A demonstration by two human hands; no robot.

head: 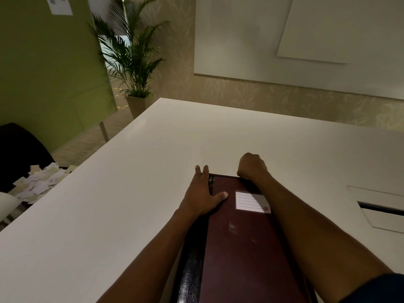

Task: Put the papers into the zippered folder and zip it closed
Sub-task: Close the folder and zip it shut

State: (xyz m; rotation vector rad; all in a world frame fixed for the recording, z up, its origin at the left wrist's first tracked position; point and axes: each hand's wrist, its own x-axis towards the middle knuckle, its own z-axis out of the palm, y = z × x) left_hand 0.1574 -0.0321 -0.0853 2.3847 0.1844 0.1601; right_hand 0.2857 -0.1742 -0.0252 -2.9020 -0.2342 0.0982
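A dark maroon zippered folder (240, 241) with a black spine lies flat on the white table (131, 182), reaching from the near edge toward the middle. A white lined label (249, 202) sits on its cover. My left hand (202, 193) rests flat on the folder's far left corner, thumb on the cover, fingers over the spine. My right hand (251, 166) is closed in a fist at the folder's far edge, apparently pinching the zipper pull, which is hidden. No papers show on the table; the folder's cover is down.
A cable hatch (380, 207) is set into the table at the right. A dark chair (19, 149) and a heap of paper scraps (39, 182) lie off the table's left edge. A potted palm (133, 62) stands beyond the far left corner.
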